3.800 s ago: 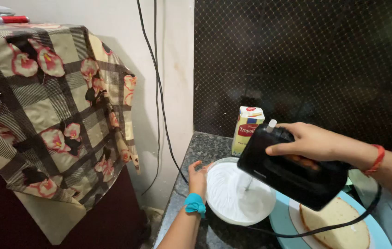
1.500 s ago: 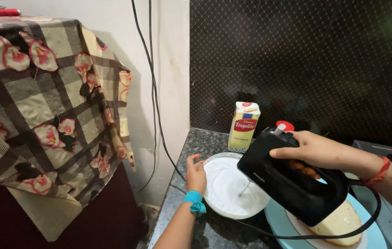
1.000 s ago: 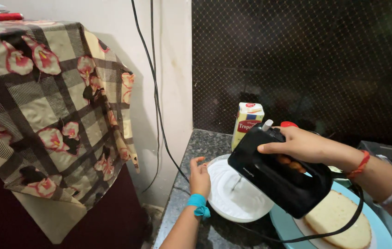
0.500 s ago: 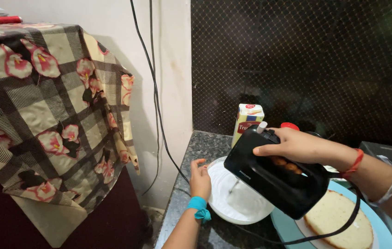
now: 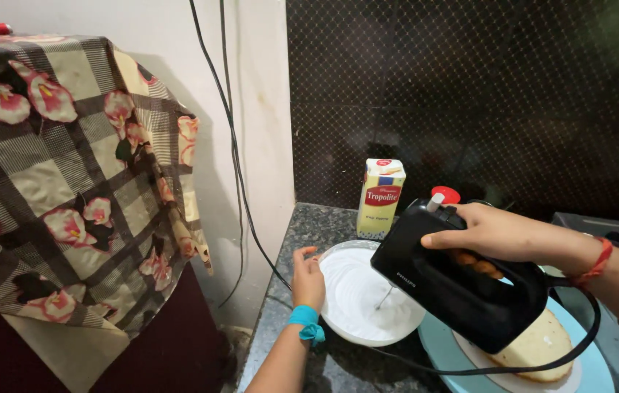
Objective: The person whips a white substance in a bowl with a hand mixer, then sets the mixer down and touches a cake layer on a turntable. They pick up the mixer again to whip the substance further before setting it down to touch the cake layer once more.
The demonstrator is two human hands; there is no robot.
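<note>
Low in the frame, our right hand (image 5: 495,231) grips the black mixer (image 5: 462,280) over the white bowl (image 5: 367,295); our left hand (image 5: 308,276) clasps its left rim.

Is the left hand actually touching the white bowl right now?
Touching. The head view shows the left hand resting against the left rim of the white bowl, fingers curled over its edge, with no gap between them.
</note>
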